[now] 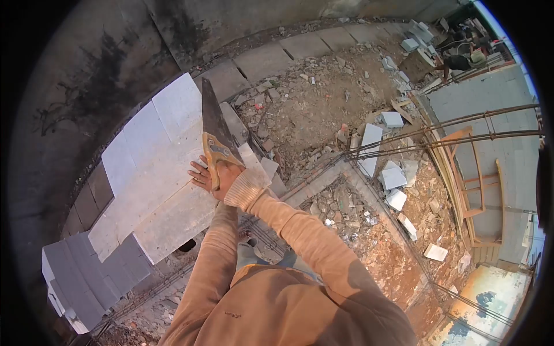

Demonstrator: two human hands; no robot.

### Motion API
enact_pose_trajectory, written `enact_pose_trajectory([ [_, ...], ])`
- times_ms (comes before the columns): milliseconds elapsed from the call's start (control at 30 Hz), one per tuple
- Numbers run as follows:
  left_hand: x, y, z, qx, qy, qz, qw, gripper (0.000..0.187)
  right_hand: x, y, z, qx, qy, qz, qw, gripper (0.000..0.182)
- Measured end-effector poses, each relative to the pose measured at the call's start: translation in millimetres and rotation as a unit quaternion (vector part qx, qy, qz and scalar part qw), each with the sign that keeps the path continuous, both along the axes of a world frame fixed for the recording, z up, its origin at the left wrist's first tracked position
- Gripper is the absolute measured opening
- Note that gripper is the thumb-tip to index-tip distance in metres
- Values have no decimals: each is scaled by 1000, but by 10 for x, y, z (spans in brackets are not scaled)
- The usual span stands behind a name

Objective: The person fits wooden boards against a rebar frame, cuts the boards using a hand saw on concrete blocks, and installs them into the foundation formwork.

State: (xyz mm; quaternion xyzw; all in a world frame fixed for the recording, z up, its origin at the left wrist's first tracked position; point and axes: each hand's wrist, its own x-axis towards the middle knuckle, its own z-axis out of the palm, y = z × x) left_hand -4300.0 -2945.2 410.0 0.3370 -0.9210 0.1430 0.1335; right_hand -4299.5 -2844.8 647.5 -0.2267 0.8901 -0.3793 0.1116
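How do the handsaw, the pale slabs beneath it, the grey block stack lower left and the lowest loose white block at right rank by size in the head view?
Pale slabs, together
Grey block stack
Handsaw
Loose white block
It lies farther off; true size unsure.

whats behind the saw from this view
Pale blocks show left of the saw, and part of a greyish slab shows just right of it. Whatever lies directly behind the saw and the right hand gripping it is covered.
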Motion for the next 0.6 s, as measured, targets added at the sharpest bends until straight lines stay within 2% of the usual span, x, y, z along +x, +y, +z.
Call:
enact_pose_trajectory([
  [33, 7, 38, -28, 196, 62, -18, 979, 106, -20, -360, -97, 30, 10, -18, 999, 39],
  [67, -29, 135, -39, 368, 116, -20, 922, 108, -78, -670, 37, 89, -61, 2, 994, 44],
  [100, -37, 220, 185, 486, 133, -10, 864, 110, -63, -1014, -1, 142, -51, 31, 988, 49],
  [133, 87, 227, 406, 407, 57, -28, 911, 112, -79, -1332, -58, 183, -77, 74, 977, 56],
  [167, 212, 268, 930, 318, -13, -45, 947, 114, -88, -1621, -168, 189, -63, 89, 976, 55],
  [233, 609, 173, 1165, 260, -23, -228, 938, 115, 0, -2044, -425, 195, -36, 111, 974, 55],
  [300, 1039, 103, 1618, 252, -158, -313, 902, 118, 112, -2291, -619, 183, -16, 113, 976, 55],
  [333, 1201, -11, 1490, 250, -152, -322, 900, 118, 149, -2407, -808, 177, -3, 116, 977, 55],
  [400, 1482, -253, 986, 61, -115, -426, 895, 109, 252, -2481, -957, 147, 26, 95, 984, 55],
  [433, 1488, -361, 653, 57, -110, -433, 893, 109, 286, -2535, -1109, 127, 43, 85, 987, 55],
  [467, 1433, -466, 284, 97, -80, -443, 887, 87, 334, -2480, -1098, 99, 59, 64, 991, 55],
  [500, 1385, -521, 118, 139, -51, -454, 879, 67, 369, -2427, -1120, 71, 66, 42, 994, 55],
  [567, 1385, -547, 197, 150, -41, -468, 870, 67, 526, -2171, -1065, 20, 49, -7, 999, 55],
  [600, 1405, -543, 247, 164, -35, -473, 865, 67, 686, -1895, -844, 8, 22, -37, 999, 53],
])
